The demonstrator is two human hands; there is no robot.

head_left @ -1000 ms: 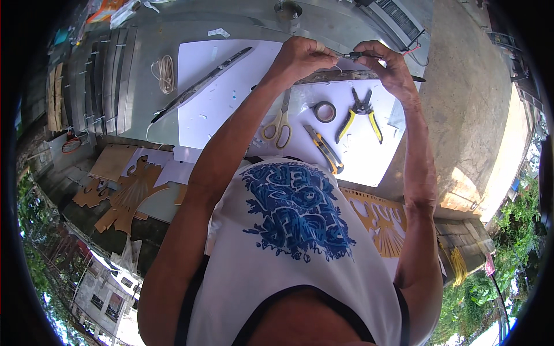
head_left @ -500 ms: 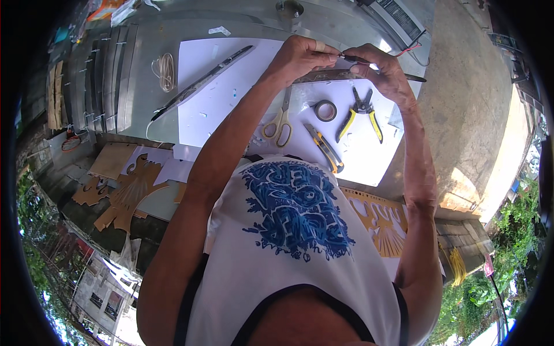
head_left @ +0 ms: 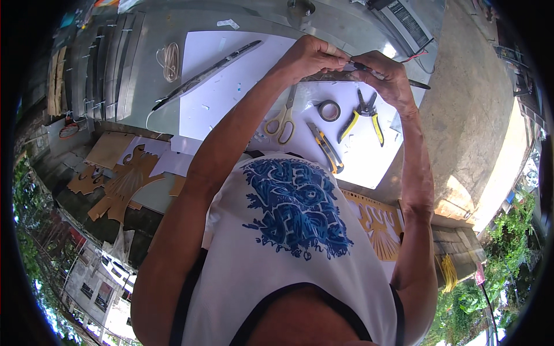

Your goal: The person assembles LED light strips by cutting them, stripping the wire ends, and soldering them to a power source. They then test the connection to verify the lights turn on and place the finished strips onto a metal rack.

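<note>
My left hand (head_left: 311, 57) is closed in a pinch, its fingertips meeting those of my right hand over the white sheet's far edge. What it pinches is too small to make out. My right hand (head_left: 385, 75) is closed around a small black piece (head_left: 360, 66), whose kind I cannot tell. Beneath both hands lies a long dark strip (head_left: 334, 76), its thin black end jutting out past my right wrist. Closer to me on the white sheet (head_left: 222, 98) are scissors (head_left: 281, 122), a roll of black tape (head_left: 329, 111), yellow-handled wire strippers (head_left: 365, 112) and a yellow-black utility knife (head_left: 326, 149).
Another dark tapered strip (head_left: 205, 76) with a white wire lies to the left. Farther left are a coil of pale wire (head_left: 169, 62) and several dark slats (head_left: 112, 69). A grey metal-cased unit (head_left: 404, 26) with red and black leads sits at the far right. Brown cut-out panels (head_left: 128, 181) lie lower left.
Both hands have shifted slightly right in the picture, as has the tabletop around them. My right fingers now wrap farther over the black piece, and the fingertips stay together.
</note>
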